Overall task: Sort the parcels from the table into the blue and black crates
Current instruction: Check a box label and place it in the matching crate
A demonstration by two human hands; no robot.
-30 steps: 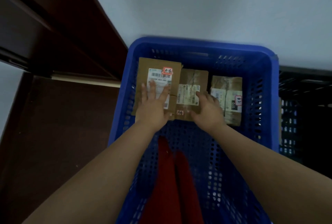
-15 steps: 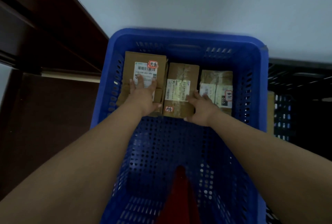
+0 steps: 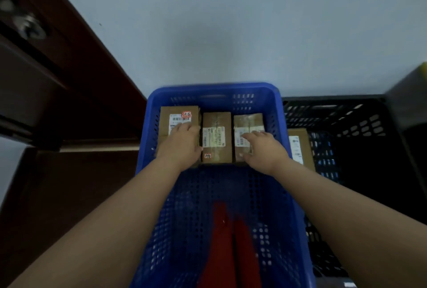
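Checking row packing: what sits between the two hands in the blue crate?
Head view: the middle parcel, lying flat between the left hand on the left parcel and the right hand on the right parcel.

The right hand (image 3: pixel 265 151) has moved off the middle parcel (image 3: pixel 216 137) and now lies on the right parcel (image 3: pixel 248 126). The left hand (image 3: pixel 182 144) stays on the left parcel (image 3: pixel 179 116). A parcel in the black crate (image 3: pixel 360 121) has come into sight.
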